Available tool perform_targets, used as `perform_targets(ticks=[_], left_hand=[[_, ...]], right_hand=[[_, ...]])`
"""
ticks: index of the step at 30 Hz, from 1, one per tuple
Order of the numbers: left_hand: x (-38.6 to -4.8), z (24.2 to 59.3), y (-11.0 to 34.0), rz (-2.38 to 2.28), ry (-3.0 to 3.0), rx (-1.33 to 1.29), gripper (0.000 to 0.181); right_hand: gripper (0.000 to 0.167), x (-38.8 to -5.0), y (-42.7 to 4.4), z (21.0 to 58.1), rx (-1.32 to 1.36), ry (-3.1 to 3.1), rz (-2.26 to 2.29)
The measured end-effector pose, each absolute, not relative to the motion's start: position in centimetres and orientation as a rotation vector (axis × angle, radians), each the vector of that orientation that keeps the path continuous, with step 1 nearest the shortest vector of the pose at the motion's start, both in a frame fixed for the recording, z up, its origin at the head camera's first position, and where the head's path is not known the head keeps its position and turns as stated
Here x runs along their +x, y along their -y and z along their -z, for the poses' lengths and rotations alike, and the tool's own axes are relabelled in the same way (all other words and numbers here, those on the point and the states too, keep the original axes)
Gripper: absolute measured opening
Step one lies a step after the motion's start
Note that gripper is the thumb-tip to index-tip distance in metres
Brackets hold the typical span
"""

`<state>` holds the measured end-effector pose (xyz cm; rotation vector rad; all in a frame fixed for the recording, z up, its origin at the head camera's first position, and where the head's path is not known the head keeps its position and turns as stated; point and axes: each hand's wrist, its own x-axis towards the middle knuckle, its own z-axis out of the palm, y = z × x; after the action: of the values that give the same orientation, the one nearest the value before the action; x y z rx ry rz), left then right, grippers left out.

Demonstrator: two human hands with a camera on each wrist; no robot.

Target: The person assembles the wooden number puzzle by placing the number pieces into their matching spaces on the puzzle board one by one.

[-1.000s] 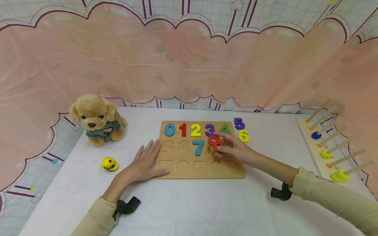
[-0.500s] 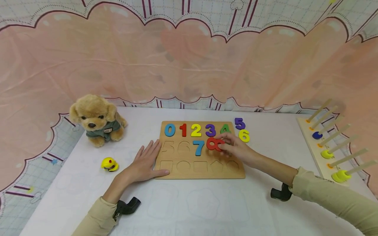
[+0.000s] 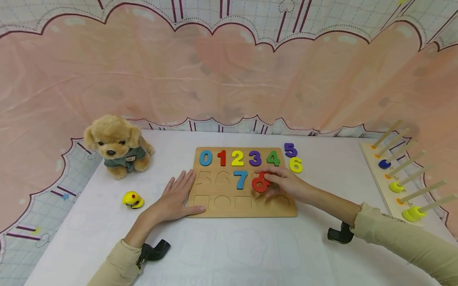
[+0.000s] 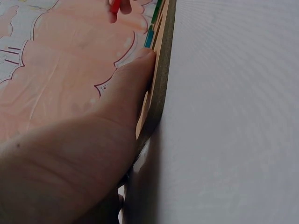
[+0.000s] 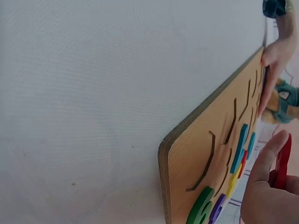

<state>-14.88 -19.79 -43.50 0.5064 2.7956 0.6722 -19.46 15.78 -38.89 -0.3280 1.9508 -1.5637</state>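
Observation:
A red number 8 (image 3: 260, 183) is pinched between the thumb and fingers of my right hand (image 3: 286, 183), over the right part of the wooden puzzle board (image 3: 229, 207). In the right wrist view the red 8 (image 5: 282, 161) is seen edge-on, apart from the board. My left hand (image 3: 176, 198) lies with straight fingers on the board's left edge, its thumb on the lower left corner. A blue 7 (image 3: 240, 179) sits in the middle row. Across the top row are a blue 0, red 1, yellow 2, purple 3 and green 4 (image 3: 273, 158).
A purple 5 (image 3: 290, 150) and yellow 6 (image 3: 295, 165) lie right of the board. A plush dog (image 3: 116, 147) and small yellow toy (image 3: 132, 199) stand to the left. At far right is a peg stand (image 3: 379, 171) with coloured rings. Several recesses show along the board's bottom row.
The red 8 has turned in my right hand, from tilted to sideways to nearly upright, and sits slightly lower over the board. My left hand has stayed in place.

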Motion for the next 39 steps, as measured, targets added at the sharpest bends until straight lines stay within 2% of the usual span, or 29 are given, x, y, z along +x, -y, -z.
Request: perform_targets(ticks=[5, 14, 29, 39], left_hand=[[-14.81, 43.38, 19.79, -0.679, -2.795, 0.511, 0.11], [-14.89, 43.41, 19.73, -0.681, -2.79, 0.499, 0.111], [-14.8, 43.4, 19.77, -0.668, -2.804, 0.515, 0.11], [-14.65, 43.2, 19.81, -0.681, -2.804, 0.517, 0.109]], right_hand=[[0.044, -19.44, -15.8, 38.95, -0.353, -1.914, 1.581], [0.05, -19.93, -15.27, 38.97, -0.204, -2.045, 1.561], [0.05, -19.94, -15.45, 39.19, -0.27, -2.153, 1.456], [0.069, -20.01, -15.26, 39.56, -0.318, -2.131, 1.397]])
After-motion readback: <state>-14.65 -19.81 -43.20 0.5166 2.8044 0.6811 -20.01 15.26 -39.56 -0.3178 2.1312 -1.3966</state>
